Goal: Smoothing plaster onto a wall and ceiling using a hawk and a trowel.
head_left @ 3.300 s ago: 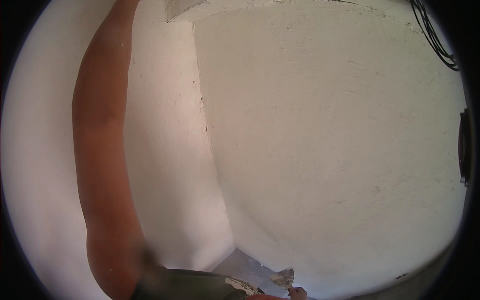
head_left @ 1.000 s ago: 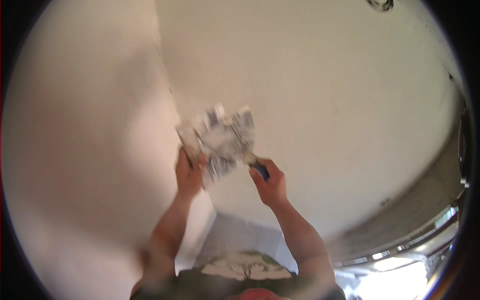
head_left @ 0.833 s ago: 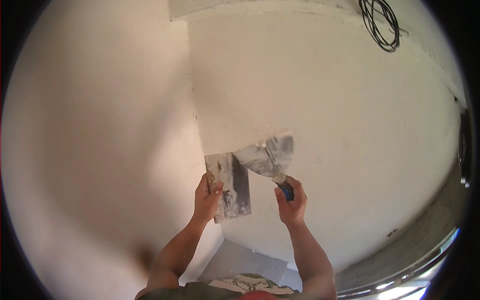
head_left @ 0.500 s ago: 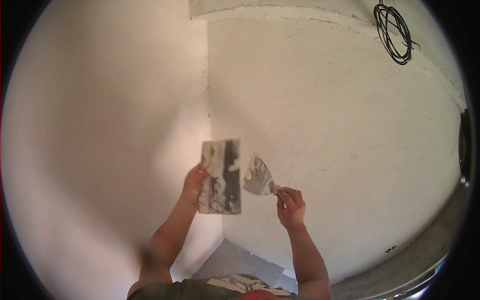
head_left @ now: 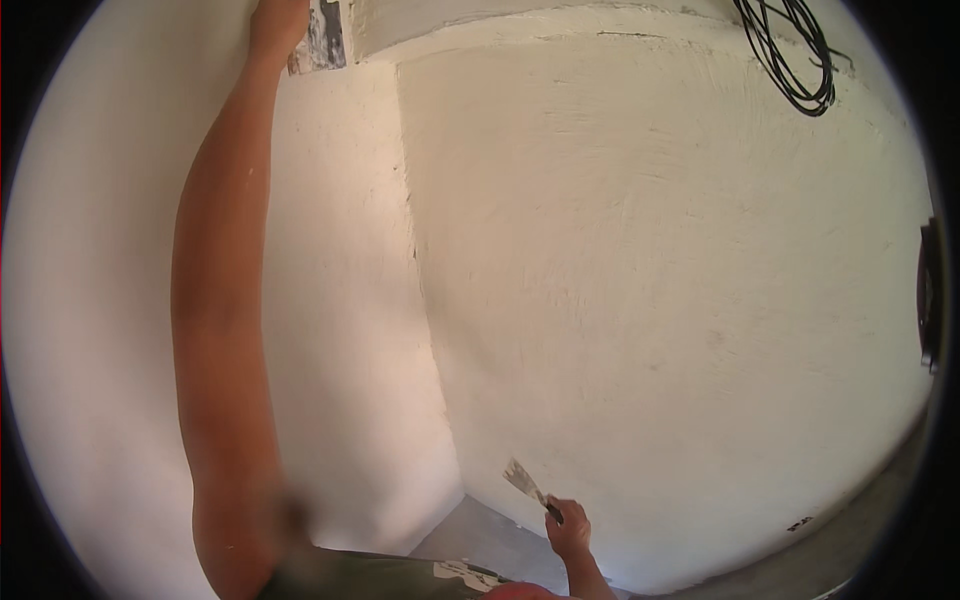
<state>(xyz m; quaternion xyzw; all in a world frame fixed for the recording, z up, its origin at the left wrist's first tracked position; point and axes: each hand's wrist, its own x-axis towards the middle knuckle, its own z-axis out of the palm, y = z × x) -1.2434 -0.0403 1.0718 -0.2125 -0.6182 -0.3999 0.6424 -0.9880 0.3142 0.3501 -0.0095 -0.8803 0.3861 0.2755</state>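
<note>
My left arm reaches far up along the left wall, and my left hand (head_left: pixel 277 30) is at the top edge of the view, partly cut off. It is closed on a plastering trowel (head_left: pixel 327 40), whose flat, plaster-smeared blade shows only in part, up near the top of the wall corner. Low down, my right hand (head_left: pixel 570 530) grips the dark handle of a putty knife (head_left: pixel 522 478). The knife's blade, marked with plaster, points up and left, in front of the lower right wall.
Two pale plastered walls, left (head_left: pixel 330 300) and right (head_left: pixel 640 280), meet in a rough vertical corner. A coil of black cable (head_left: pixel 800 60) hangs at the upper right. Grey floor (head_left: pixel 470 535) shows below the corner. A dark object (head_left: pixel 930 295) stands at the far right edge.
My left hand has raised the trowel from mid-view up to the top left. My right hand has lowered the putty knife, away from the trowel.
</note>
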